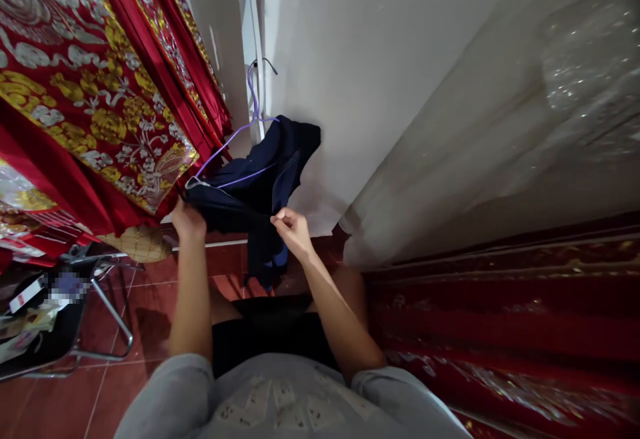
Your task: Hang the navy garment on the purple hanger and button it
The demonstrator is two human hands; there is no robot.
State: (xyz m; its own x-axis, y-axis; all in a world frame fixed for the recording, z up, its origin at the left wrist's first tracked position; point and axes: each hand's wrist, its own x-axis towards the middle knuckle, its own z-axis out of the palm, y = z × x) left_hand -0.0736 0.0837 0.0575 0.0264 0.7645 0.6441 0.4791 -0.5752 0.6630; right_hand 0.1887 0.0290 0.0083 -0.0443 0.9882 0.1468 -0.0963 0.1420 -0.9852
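A dark navy jacket [260, 159] hangs on a purple wire hanger [253, 102] in front of me. The hanger's hook is at a white upright pipe beside the wall. My right hand [294, 231] pinches the front edge of the jacket. At the jacket's left side, by its pale-lined edge, my left hand [189, 220] grips the dark cloth; its fingertips are partly hidden. The jacket gapes between the two hands, and its lower part hangs down toward my knees.
Red cloth with gold and silver embroidery [125, 92] hangs close on the left. A folding chair [107, 299] holding small items stands at lower left on red floor tiles [120, 386]. On the right are clear plastic sheeting [500, 139] and more red cloth [475, 319].
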